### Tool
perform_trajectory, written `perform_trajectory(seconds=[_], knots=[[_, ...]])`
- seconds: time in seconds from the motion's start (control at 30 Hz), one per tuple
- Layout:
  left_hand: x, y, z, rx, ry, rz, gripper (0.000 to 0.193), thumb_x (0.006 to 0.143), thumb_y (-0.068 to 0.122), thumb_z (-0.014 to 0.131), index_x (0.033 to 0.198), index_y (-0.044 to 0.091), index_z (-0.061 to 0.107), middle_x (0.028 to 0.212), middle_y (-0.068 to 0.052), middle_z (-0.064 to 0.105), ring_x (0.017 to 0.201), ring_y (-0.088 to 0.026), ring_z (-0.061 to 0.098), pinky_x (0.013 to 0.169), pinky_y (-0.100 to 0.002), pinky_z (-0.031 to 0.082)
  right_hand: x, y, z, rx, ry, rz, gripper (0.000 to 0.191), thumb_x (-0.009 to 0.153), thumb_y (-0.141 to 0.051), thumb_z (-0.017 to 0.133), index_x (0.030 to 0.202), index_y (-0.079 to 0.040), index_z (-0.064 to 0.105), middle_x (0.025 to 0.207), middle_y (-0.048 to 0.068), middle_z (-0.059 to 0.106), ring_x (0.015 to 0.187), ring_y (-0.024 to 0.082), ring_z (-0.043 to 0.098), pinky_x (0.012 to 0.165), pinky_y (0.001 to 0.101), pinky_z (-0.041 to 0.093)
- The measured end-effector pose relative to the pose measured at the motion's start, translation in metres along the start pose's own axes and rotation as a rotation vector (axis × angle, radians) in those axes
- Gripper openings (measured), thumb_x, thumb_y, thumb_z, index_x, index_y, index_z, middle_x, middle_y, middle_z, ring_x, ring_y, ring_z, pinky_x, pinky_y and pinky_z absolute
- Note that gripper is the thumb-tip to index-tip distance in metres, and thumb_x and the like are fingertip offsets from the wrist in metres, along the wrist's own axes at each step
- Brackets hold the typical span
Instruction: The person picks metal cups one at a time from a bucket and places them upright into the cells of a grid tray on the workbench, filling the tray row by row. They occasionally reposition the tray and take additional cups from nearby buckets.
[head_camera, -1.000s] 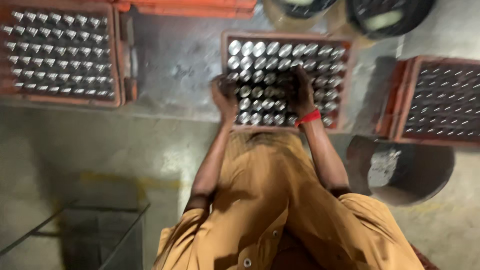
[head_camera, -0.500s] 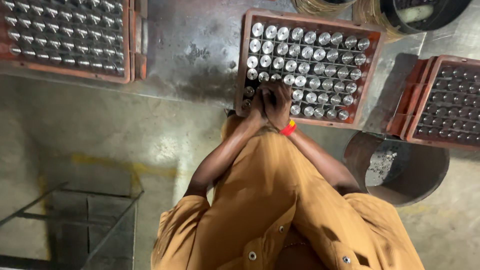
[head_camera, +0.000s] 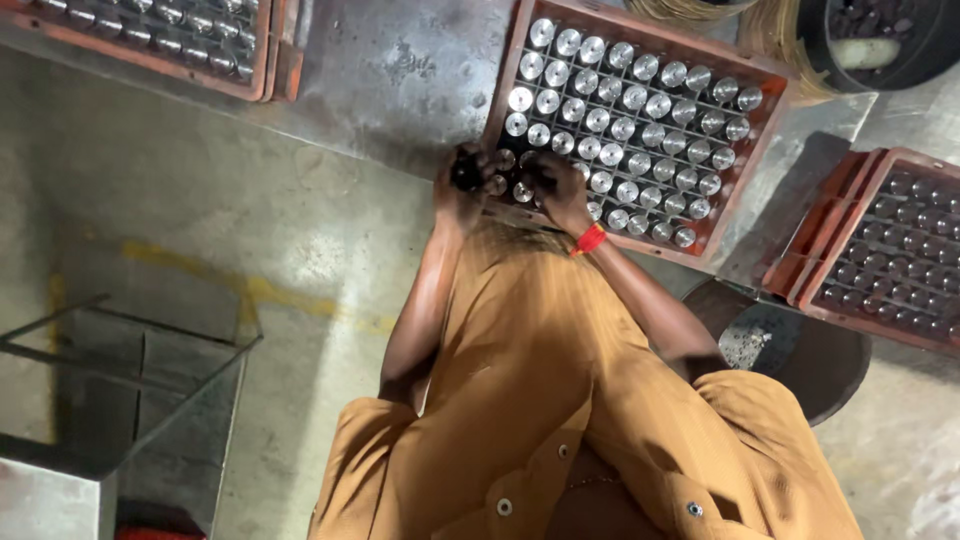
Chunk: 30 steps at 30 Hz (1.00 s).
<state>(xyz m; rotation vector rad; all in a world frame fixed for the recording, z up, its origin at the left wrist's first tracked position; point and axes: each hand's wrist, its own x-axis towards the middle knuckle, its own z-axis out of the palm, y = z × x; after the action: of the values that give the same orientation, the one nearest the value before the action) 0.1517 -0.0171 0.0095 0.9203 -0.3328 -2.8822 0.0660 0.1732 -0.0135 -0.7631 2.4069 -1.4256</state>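
Both hands are at the near-left corner of the orange crate full of shiny metal cylinders: the left hand is closed around a dark cylinder-like piece (hard to tell exactly what), the right hand is curled down over the cylinders in the corner cells, though I can't tell if it's gripping one. These look like solid metal, so probably heavy for their size, stiff and a bit slick; I'd pinch each by its round sides just below the top face.

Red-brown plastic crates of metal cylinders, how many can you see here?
3. One red-brown plastic crate lies at the top centre under both hands, one at the top left corner, one at the right edge. Others may lie out of frame.
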Motion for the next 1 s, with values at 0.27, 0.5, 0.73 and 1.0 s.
perform_trajectory(seconds=[0.27,0.5,0.73,1.0], knots=[[-0.008,0.006,-0.029,0.169,0.021,0.221,0.029,0.111,0.041,0.054,0.11,0.013,0.063,0.083,0.003,0.058,0.068,-0.009,0.052,0.056,-0.024,0.039,0.006,-0.008,0.025,-0.241,-0.197,-0.276,0.015,0.085,-0.016,0.076,0.098,-0.009,0.076,0.099,0.017,0.075,0.086,0.039,0.071,0.075,0.0467,0.056],[-0.011,-0.003,-0.031,0.327,0.038,0.18,0.039,0.107,0.043,0.058,0.121,0.008,0.067,0.081,0.003,0.059,0.065,-0.007,0.054,0.052,-0.024,0.04,0.021,-0.024,0.03,-0.366,-0.233,0.004,0.014,0.082,-0.011,0.076,0.095,-0.009,0.079,0.087,0.023,0.072,0.078,0.042,0.07,0.066,0.0487,0.055],[-0.008,-0.016,-0.014,0.849,-0.095,0.099,0.043,0.104,0.044,0.062,0.132,0.011,0.065,0.075,0.005,0.055,0.057,-0.003,0.049,0.048,-0.021,0.04,0.004,-0.017,0.003,0.46,-0.199,0.15,0.026,0.1,-0.002,0.067,0.127,-0.003,0.069,0.104,0.009,0.074,0.093,0.016,0.065,0.082,0.0324,0.053],[-0.002,-0.029,-0.009,0.773,-0.035,0.035,0.041,0.105,0.046,0.054,0.122,0.009,0.062,0.073,0.003,0.058,0.054,-0.005,0.052,0.043,-0.022,0.041,0.006,-0.016,0.014,0.592,-0.022,0.259,0.018,0.095,0.0,0.077,0.106,-0.001,0.062,0.098,0.003,0.071,0.088,0.008,0.065,0.076,0.0257,0.053]])
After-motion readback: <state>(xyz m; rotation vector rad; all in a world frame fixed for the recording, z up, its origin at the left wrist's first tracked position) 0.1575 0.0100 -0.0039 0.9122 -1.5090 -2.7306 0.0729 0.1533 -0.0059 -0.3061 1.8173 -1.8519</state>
